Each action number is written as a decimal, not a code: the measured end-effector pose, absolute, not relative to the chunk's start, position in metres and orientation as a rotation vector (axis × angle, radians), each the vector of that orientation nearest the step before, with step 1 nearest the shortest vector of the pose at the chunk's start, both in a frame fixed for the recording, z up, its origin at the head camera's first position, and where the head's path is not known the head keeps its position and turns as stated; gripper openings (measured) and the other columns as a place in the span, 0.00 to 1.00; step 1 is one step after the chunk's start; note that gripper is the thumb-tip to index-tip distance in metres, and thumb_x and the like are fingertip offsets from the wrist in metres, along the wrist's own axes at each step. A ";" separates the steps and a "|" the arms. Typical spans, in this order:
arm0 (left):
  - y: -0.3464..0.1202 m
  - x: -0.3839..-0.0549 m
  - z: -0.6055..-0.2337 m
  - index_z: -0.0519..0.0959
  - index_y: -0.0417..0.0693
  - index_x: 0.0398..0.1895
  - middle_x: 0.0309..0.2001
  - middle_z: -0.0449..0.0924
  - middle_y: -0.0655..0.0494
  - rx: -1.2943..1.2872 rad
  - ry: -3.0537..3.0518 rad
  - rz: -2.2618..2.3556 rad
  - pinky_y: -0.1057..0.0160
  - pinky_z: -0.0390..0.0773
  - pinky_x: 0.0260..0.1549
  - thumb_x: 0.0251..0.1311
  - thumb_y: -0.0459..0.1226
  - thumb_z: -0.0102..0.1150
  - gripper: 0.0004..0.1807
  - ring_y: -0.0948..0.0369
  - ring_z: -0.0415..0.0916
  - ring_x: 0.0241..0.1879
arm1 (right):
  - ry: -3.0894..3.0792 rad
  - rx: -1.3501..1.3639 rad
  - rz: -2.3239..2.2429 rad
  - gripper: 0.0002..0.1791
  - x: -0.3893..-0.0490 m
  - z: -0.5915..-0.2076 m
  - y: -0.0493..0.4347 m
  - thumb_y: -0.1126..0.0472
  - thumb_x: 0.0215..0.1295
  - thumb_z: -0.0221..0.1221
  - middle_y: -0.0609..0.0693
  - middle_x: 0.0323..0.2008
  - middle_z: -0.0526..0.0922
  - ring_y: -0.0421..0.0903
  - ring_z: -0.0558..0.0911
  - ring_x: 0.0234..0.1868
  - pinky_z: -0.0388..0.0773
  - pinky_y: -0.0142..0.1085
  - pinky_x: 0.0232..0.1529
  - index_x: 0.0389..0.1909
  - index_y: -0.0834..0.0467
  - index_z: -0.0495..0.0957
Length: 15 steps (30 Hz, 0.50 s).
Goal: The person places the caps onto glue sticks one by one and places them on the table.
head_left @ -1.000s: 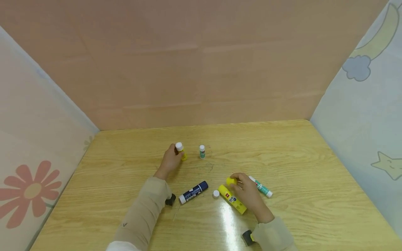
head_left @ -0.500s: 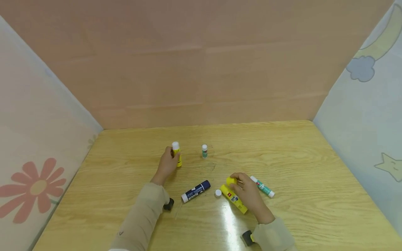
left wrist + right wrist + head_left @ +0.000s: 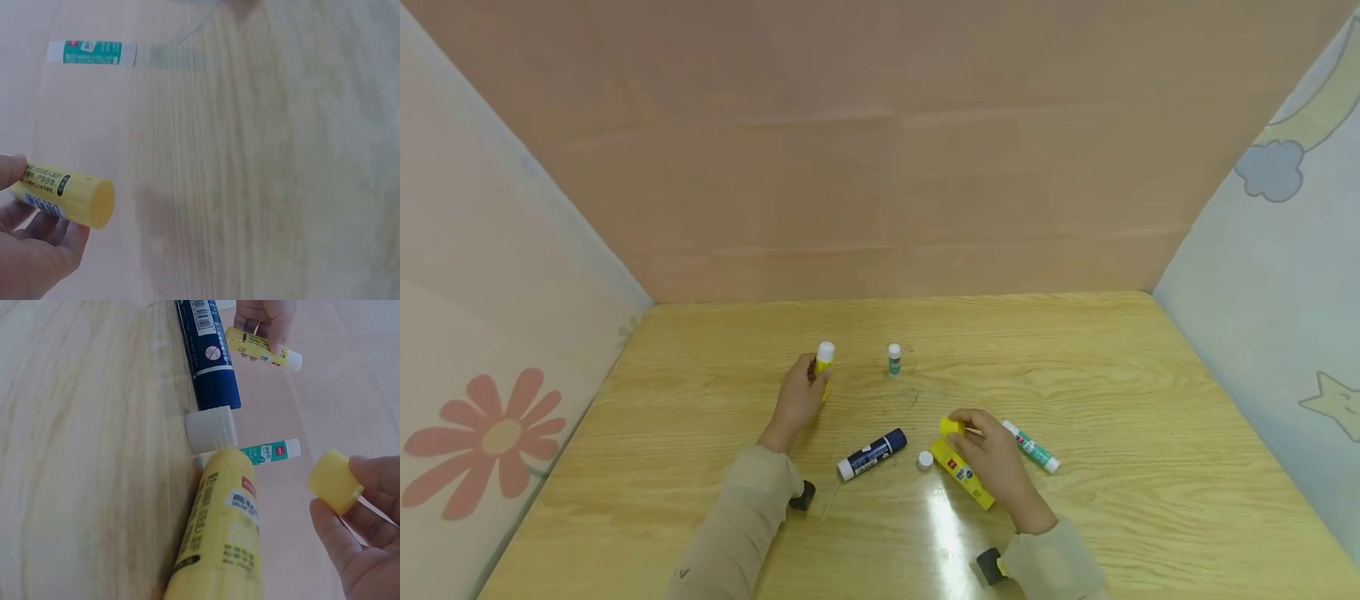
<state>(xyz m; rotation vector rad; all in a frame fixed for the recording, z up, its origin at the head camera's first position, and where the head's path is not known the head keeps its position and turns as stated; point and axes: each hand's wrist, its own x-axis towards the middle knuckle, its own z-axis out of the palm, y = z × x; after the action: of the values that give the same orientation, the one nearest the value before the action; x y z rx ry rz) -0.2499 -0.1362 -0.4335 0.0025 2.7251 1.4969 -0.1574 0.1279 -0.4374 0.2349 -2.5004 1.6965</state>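
Observation:
My left hand grips a yellow glue stick by its barrel, white cap up. In the left wrist view its yellow base faces the table, with a gap and a shadow beneath. A yellow cap is pinched between the thumb and fingers of my right hand. Below that hand a larger yellow glue stick lies on its side. By its upper end stands a small white cap. Left of this cap lies a dark blue glue stick with a white end.
A small green and white glue stick stands upright on the wooden table towards the back. Another green and white glue stick lies just right of my right hand. Printed side panels and a brown back panel enclose the table.
My left hand has moved the yellow glue stick left, away from the standing green one, and set it more upright. The right hand keeps the yellow cap almost in place. The view shifts slightly.

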 end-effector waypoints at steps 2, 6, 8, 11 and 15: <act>-0.135 -0.247 -0.433 0.62 0.33 0.53 0.48 0.68 0.40 0.037 2.724 1.505 0.53 0.69 0.44 0.60 0.34 0.47 0.19 0.50 0.66 0.47 | -2.494 0.239 1.702 0.13 -0.158 -0.436 0.128 0.76 0.51 0.56 0.59 0.42 0.74 0.55 0.74 0.43 0.74 0.31 0.38 0.40 0.69 0.73; -0.131 -0.238 -0.431 0.65 0.36 0.51 0.46 0.70 0.44 0.123 2.736 1.522 0.55 0.70 0.42 0.59 0.34 0.49 0.18 0.53 0.68 0.44 | -2.499 0.244 1.688 0.13 -0.159 -0.435 0.129 0.75 0.51 0.56 0.58 0.42 0.74 0.54 0.74 0.43 0.75 0.31 0.37 0.40 0.68 0.73; -0.129 -0.232 -0.427 0.66 0.36 0.51 0.45 0.71 0.45 0.188 2.750 1.530 0.55 0.70 0.41 0.58 0.33 0.50 0.17 0.54 0.68 0.43 | -2.503 0.232 1.693 0.13 -0.159 -0.434 0.129 0.75 0.51 0.56 0.57 0.42 0.74 0.53 0.74 0.43 0.75 0.31 0.37 0.40 0.67 0.73; -0.125 -0.221 -0.423 0.68 0.37 0.49 0.43 0.71 0.46 0.310 2.776 1.517 0.55 0.70 0.40 0.57 0.32 0.51 0.16 0.55 0.68 0.41 | -2.505 0.210 1.718 0.13 -0.158 -0.432 0.128 0.74 0.52 0.56 0.56 0.43 0.74 0.53 0.74 0.43 0.74 0.31 0.38 0.40 0.66 0.74; -0.120 -0.206 -0.419 0.69 0.37 0.48 0.41 0.71 0.48 0.447 2.783 1.484 0.55 0.70 0.39 0.56 0.31 0.52 0.16 0.56 0.68 0.39 | -2.477 0.189 1.802 0.13 -0.157 -0.429 0.127 0.74 0.53 0.56 0.57 0.44 0.73 0.52 0.74 0.44 0.74 0.30 0.38 0.41 0.66 0.73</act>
<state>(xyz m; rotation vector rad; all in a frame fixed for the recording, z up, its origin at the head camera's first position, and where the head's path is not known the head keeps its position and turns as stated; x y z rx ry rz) -0.2060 -0.1197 -0.4191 0.4469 2.7834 1.4836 -0.1568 0.1270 -0.4286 0.1890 -2.4771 1.8020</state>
